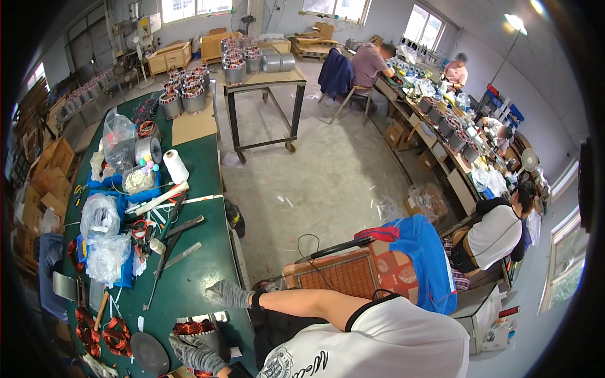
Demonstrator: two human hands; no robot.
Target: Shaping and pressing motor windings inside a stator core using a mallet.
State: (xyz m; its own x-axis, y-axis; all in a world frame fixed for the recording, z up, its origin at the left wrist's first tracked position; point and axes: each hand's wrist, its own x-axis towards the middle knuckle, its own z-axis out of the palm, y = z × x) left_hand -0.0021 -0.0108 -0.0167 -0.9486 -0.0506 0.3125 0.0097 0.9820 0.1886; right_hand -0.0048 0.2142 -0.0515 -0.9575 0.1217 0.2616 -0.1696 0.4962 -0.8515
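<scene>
Resting over a copper-wound stator [217, 344], the person's gloved left hand [198, 353] touches it close to the wearer's body, on the green table [211, 242]. Its fingers lie across the windings, and it cannot be told whether that grip is clamped or merely laid on. The gloved right hand [228, 294] reaches over the table edge, apart from the left one; nothing shows in its grip, though the view is too small to tell how its fingers stand.

The likeliest trouble comes from the stator's place near the edge: a shove toward the body, with only one hand on it, could send it rolling or tipping off. Whether it stands upright or lies on its side cannot be told. The exposed copper is the delicate part — a knitted fingertip snagging a strand could pull a turn loose or scrape its coating.

Crowding adds a second risk. A dark round disc [150, 353] lies just beside the left hand, with loose copper coils [116, 336] beyond it, so a sideways slide might knock the disc into the coils and bend or tangle them. Farther up the table, a flat metal strip [182, 256] and red-handled scissors [139, 229] lie uncovered among clear plastic bags [108, 258] — a careless reach there could catch the glove or drag a bag along with the tools.
</scene>
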